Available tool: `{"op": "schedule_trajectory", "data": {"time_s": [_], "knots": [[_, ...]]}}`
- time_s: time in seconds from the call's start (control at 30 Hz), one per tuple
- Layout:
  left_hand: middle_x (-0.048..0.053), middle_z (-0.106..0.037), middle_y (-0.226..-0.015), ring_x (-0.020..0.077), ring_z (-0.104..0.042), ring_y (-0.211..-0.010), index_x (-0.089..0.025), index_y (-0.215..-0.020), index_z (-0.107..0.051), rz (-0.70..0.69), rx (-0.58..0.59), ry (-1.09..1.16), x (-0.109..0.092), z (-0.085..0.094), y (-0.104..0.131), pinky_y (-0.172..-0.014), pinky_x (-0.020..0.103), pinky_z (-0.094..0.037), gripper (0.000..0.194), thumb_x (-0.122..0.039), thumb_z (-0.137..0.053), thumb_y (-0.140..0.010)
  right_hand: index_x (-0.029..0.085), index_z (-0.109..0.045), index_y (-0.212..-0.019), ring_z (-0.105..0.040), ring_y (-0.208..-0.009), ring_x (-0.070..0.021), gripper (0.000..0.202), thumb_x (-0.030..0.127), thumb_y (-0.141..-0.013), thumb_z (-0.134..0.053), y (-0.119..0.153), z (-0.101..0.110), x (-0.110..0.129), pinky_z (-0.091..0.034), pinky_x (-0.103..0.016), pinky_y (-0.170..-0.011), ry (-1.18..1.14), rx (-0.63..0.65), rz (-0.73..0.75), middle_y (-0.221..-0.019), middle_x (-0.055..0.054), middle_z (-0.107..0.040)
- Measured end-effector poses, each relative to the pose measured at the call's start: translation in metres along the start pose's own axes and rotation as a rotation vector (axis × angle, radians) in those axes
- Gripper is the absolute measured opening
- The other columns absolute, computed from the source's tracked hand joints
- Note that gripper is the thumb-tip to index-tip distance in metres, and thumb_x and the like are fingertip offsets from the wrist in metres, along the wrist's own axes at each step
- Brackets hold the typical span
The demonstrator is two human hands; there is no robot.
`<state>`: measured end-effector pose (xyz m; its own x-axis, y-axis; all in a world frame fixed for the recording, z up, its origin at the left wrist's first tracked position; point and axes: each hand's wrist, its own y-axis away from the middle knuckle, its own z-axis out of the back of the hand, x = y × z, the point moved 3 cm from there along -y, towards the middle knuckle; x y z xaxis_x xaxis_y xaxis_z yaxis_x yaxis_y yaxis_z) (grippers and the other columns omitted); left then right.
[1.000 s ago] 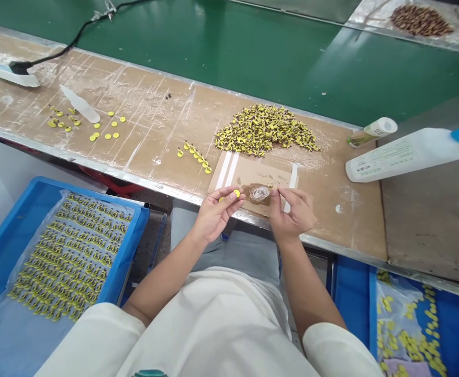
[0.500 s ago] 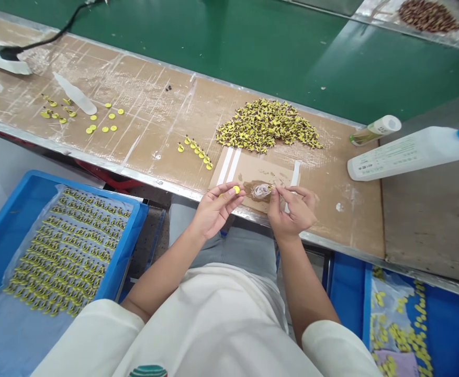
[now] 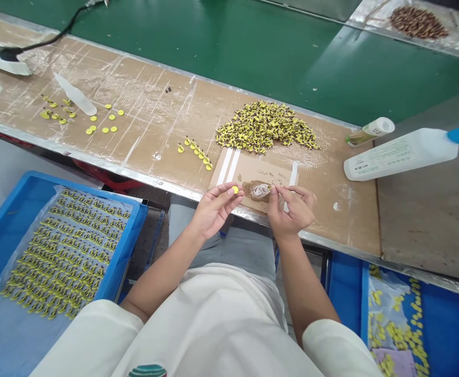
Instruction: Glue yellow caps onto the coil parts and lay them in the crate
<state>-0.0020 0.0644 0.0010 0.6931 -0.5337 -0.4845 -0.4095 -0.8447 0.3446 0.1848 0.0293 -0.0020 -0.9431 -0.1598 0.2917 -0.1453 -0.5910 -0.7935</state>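
Observation:
Between thumb and fingers, my left hand pinches a small yellow disc above the bench edge. My right hand has its thumb and index finger pinched on a tiny yellow and dark piece, mostly hidden by the fingertips, right beside a clear glue puddle. The puddle lies on a cardboard sheet with white tape strips. Behind the sheet is a big heap of small yellow and dark pieces. Left of it, several assembled pieces stand on discs in a short row.
Loose yellow discs and a white squeeze bottle lie on the left bench. A large bottle and a small tube lie at right. Blue trays sit below the bench on both sides, holding yellow pieces.
The view has shifted slightly, so the bottles at right appear a little further left. Both hands keep nearly the same pose and hold.

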Motion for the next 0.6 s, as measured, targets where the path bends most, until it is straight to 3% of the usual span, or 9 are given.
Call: {"op": "schedule_trajectory", "data": {"time_s": [0.6], "knots": [[0.007,-0.071,-0.098,0.0112,-0.068,-0.092,-0.011,-0.099,-0.070,0.004,-0.013,0.011,-0.0016,0.0015,0.0000,-0.090,0.021,-0.052,0.019,-0.010,-0.066,-0.080,0.023,-0.070,-0.093,-0.065,-0.086,-0.0205,0.016,0.020,-0.077,-0.068,-0.0026,0.0000,0.0013,-0.051,-0.039,-0.083,0.034,0.040,0.034,-0.078,-0.002,-0.072]]}}
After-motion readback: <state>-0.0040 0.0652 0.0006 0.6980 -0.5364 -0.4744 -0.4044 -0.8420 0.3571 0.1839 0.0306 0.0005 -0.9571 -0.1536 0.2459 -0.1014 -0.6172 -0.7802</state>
